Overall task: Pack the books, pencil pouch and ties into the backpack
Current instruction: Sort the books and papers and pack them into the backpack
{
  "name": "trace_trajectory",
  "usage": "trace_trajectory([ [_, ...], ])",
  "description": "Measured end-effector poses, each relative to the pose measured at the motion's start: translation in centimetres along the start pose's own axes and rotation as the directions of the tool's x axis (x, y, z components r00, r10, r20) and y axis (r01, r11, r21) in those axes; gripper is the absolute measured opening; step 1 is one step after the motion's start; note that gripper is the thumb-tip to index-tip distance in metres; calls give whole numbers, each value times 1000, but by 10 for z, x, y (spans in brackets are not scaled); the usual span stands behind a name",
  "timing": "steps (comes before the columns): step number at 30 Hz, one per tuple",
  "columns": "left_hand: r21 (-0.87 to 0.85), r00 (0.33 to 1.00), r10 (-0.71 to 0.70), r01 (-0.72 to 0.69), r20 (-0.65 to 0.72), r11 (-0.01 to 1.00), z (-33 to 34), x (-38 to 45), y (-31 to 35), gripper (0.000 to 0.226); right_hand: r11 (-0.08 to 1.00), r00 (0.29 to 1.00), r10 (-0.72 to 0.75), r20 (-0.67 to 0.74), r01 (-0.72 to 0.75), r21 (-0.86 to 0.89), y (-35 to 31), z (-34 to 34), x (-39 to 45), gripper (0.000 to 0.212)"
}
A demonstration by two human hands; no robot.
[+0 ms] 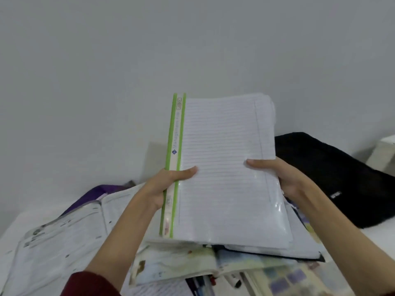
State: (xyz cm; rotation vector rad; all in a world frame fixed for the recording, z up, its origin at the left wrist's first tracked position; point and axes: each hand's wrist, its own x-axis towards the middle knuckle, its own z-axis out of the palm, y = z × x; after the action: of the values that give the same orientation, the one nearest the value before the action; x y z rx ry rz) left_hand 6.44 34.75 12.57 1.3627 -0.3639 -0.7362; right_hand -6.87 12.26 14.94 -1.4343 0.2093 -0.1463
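I hold up a clear file with a green spine [224, 159], full of lined paper, tilted above the pile. My left hand [168, 184] grips its spine edge with the thumb on top. My right hand [277, 174] grips the opposite edge, thumb across the cover. The black backpack [333, 178] lies flat on the white surface to the right, behind my right forearm. Under the file sit more books [192, 263], one lying open with a pale illustrated page. Pens [205, 283] show below them. The ties cannot be made out.
A large printed sheet or newspaper [64, 242] covers the left of the white surface. Something purple [94, 193] lies behind it by the wall. A pale box-like object [384, 154] stands at the far right. The grey wall is close behind.
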Motion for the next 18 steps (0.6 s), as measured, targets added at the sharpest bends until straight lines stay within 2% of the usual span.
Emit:
trace_trajectory([
  [4, 34, 987, -97, 93, 131, 995, 75, 44, -17, 54, 1000, 980, -23, -197, 23, -4, -1, -78, -25, 58],
  [6, 114, 983, -53, 33, 175, 993, 116, 67, -32, 55, 999, 962, -29, -273, 15, -52, -6, -120, -40, 58],
  [7, 227, 979, -3, -44, 202, 973, 139, 79, -41, 50, 998, 950, -34, -311, 14, -68, -9, -145, -50, 56],
  [9, 498, 961, 55, -188, 270, 847, 184, 96, -59, 39, 996, 925, -45, -378, 11, -91, -16, -193, -67, 49],
  [11, 685, 937, -1, -254, 348, 682, 225, 117, -81, 38, 995, 880, -51, -472, 4, -101, -23, -241, -82, 37],
  [13, 742, 904, 49, -379, 425, 553, 264, 140, -99, 53, 995, 807, -73, -586, 15, -103, -28, -294, -94, 30],
  [15, 742, 843, 132, -524, 521, 418, 301, 162, -116, 72, 996, 757, -81, -648, 33, -87, -32, -343, -102, 38],
  [16, 739, 820, 141, -563, 554, 371, 317, 173, -124, 77, 996, 744, -81, -663, 42, -75, -34, -363, -105, 45],
  [18, 708, 817, 91, -543, 569, 452, 349, 189, -135, 75, 998, 732, -70, -677, 54, -45, -38, -400, -109, 57],
])
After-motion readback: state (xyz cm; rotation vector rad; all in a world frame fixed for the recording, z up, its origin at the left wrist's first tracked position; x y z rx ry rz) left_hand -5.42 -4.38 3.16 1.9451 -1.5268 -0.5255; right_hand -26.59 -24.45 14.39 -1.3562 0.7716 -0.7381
